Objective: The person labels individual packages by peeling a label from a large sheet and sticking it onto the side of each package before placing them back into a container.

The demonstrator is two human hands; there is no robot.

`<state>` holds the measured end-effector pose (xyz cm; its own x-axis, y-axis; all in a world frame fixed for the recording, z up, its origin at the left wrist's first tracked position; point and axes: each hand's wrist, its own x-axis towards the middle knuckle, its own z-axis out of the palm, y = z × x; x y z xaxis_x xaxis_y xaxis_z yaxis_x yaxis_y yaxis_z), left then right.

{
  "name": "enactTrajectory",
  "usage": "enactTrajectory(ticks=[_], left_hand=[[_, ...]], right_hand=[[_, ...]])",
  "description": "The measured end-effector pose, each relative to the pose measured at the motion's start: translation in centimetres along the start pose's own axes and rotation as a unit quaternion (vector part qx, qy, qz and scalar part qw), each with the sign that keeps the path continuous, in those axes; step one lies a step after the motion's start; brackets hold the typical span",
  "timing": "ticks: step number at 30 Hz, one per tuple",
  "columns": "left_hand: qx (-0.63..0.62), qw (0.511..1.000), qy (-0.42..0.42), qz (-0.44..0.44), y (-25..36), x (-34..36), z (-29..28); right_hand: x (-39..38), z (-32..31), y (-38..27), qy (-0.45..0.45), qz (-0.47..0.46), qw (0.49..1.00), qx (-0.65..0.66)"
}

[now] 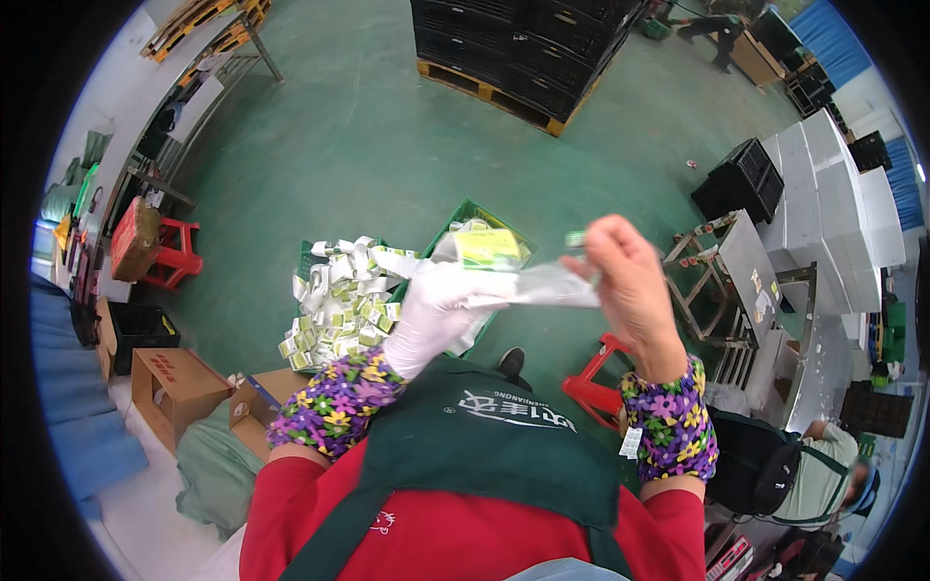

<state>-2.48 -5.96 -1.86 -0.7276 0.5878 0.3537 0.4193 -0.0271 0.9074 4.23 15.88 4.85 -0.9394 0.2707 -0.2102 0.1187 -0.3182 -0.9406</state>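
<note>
My left hand [434, 308], in a white glove, is closed round a green-and-yellow pack [487, 249] in front of my apron. From it a translucent strip [554, 288] stretches across to my bare right hand [628, 279], whose curled fingers close on its far end. A small green-and-white piece [574, 238] shows beside the right fingertips; blur hides whether they hold it. Below the left hand, a green crate [303, 259] is heaped with white bands bearing green labels [339, 310]. A second green crate [504, 217], partly hidden by my hands and the pack, holds more white-and-green items.
A red stool [593, 382] stands by my right arm, another red stool [179, 250] at far left. Cardboard boxes [174, 387] lie left. Black crates [513, 44] stand on a pallet ahead. A metal frame [727, 276] and a person with a black bag [823, 474] are right.
</note>
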Motion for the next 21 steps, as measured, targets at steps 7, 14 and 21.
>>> enactTrajectory(ticks=[7,14,21], left_hand=[[0.078,0.995,-0.056,0.014,-0.8,-2.2,1.3],[0.032,0.996,0.063,-0.060,-0.7,-3.1,1.1],[0.137,0.986,0.082,0.040,-0.5,-2.2,0.6]], right_hand=[[5.0,5.0,-1.7,-0.037,-0.006,0.999,-0.001],[2.4,5.0,0.0,0.030,-0.067,0.980,-0.184],[0.2,6.0,2.7,0.010,0.013,0.982,-0.191]])
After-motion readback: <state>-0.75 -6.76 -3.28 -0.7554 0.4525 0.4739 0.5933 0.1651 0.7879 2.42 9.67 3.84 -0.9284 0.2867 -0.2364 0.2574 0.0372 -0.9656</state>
